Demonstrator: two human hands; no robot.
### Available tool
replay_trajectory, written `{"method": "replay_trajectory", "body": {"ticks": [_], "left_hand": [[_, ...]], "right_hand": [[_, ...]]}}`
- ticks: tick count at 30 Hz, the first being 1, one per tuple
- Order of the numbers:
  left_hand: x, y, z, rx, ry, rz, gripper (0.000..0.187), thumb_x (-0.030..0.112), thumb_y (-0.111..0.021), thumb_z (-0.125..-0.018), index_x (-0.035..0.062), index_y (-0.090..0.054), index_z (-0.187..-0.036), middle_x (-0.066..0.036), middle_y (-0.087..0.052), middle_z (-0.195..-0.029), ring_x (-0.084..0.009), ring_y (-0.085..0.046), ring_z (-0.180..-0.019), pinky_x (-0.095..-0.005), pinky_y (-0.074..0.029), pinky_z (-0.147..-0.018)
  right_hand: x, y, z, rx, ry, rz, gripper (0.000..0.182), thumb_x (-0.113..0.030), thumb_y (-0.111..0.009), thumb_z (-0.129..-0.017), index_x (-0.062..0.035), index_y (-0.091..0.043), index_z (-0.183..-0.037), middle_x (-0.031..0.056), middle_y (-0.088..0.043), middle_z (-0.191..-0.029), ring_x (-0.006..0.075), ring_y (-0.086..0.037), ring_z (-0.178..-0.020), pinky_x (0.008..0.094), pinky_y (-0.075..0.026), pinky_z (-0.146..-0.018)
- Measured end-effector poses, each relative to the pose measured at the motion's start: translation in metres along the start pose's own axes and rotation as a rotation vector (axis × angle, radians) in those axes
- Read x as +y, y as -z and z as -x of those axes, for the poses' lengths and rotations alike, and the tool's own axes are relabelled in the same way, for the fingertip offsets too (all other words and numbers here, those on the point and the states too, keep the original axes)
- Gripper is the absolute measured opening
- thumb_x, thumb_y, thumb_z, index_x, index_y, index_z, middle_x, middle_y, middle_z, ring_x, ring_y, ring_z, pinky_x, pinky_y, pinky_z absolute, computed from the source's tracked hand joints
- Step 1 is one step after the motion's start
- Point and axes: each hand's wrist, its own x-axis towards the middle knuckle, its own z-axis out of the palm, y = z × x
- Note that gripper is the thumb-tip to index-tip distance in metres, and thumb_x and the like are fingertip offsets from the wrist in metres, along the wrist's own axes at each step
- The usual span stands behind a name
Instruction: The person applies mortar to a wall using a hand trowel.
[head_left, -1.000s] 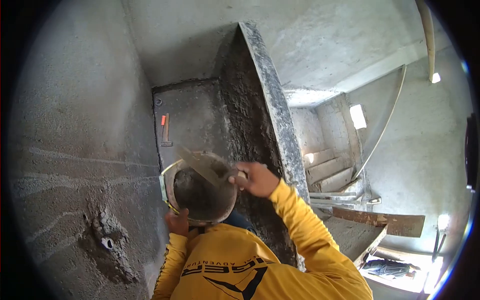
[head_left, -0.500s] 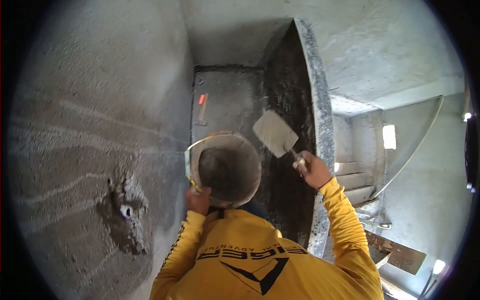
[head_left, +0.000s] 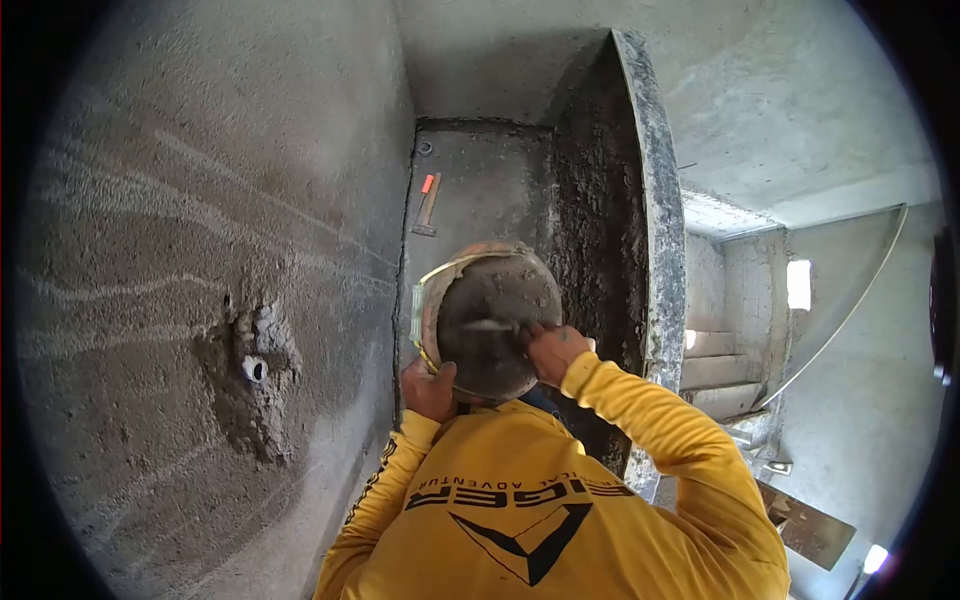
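My left hand (head_left: 430, 391) is closed at the near left rim of a mortar-stained bucket (head_left: 548, 272), beside the yellow end of its wire handle (head_left: 417, 308). Grey mortar (head_left: 495, 285) coats the inside of the bucket. My right hand (head_left: 557, 354) reaches over the right rim, its fingers wrapped round the handle of a trowel (head_left: 488, 326). Most of the trowel blade is down inside the bucket, where only a pale streak of it shows.
A hammer (head_left: 427, 208) lies on the floor beyond the bucket, with a small orange object (head_left: 427, 184) beside it. On the left wall a white pipe end (head_left: 255, 369) sticks out of a rough hole. A low rough wall (head_left: 660, 200) runs along the right.
My right hand has moved left and down, bringing the trowel from beside the low wall into the bucket. My left hand stays at the rim. The view has shifted slightly.
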Motion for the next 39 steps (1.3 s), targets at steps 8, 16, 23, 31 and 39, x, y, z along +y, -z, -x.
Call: {"method": "replay_trajectory", "body": {"ticks": [8,16,23,31,39], "left_hand": [[-0.008,-0.015,0.02,0.034,-0.026,-0.14,0.025,0.019,-0.071,-0.083,-0.0042,-0.061,-0.081,-0.019,-0.059,-0.064,-0.0287,-0.058,-0.056,-0.0415,-0.046,-0.056],[0.018,-0.01,0.024,-0.043,-0.049,-0.097,0.022,0.014,-0.07,-0.085,-0.004,-0.06,-0.079,-0.018,-0.056,-0.062,-0.0278,-0.056,-0.053,-0.0407,-0.045,-0.055],[0.001,0.01,0.023,0.09,-0.067,-0.074,0.018,0.006,-0.071,-0.083,0.0007,-0.056,-0.076,-0.003,-0.049,-0.058,-0.0132,-0.043,-0.054,-0.0345,-0.039,-0.051],[-0.005,0.01,0.012,0.117,-0.081,-0.008,0.017,0.009,-0.07,-0.084,-0.0008,-0.057,-0.079,-0.002,-0.054,-0.064,-0.0106,-0.046,-0.059,-0.0331,-0.042,-0.055],[-0.009,-0.001,-0.014,0.229,-0.086,0.116,0.017,0.01,-0.067,-0.082,-0.0052,-0.062,-0.087,-0.007,-0.058,-0.066,-0.0159,-0.052,-0.063,-0.0359,-0.047,-0.06]], "right_hand": [[0.029,0.002,-0.01,-0.059,-0.282,0.092,0.023,-0.024,-0.064,-0.091,-0.0054,-0.065,-0.105,0.0181,-0.07,-0.098,0.0366,-0.071,-0.091,0.0461,-0.058,-0.08],[-0.002,-0.087,0.002,-0.129,-0.174,-0.716,0.04,-0.036,-0.061,-0.096,0.0025,-0.072,-0.105,0.0317,-0.069,-0.09,0.0503,-0.067,-0.093,0.0515,-0.054,-0.087],[-0.04,-0.049,0.0,0.082,-0.123,-1.005,0.041,-0.031,-0.07,-0.093,0.0053,-0.067,-0.111,0.0317,-0.069,-0.096,0.0492,-0.067,-0.096,0.0503,-0.053,-0.084],[-0.038,-0.019,-0.009,-0.325,-0.445,-0.673,0.05,-0.04,-0.063,-0.097,0.0037,-0.062,-0.119,0.0328,-0.069,-0.091,0.0497,-0.068,-0.092,0.0533,-0.053,-0.082],[-0.024,0.021,0.039,-0.046,-0.388,-0.59,0.062,-0.043,-0.061,-0.098,0.0079,-0.05,-0.132,0.032,-0.068,-0.085,0.0501,-0.067,-0.089,0.0545,-0.053,-0.08]]}}
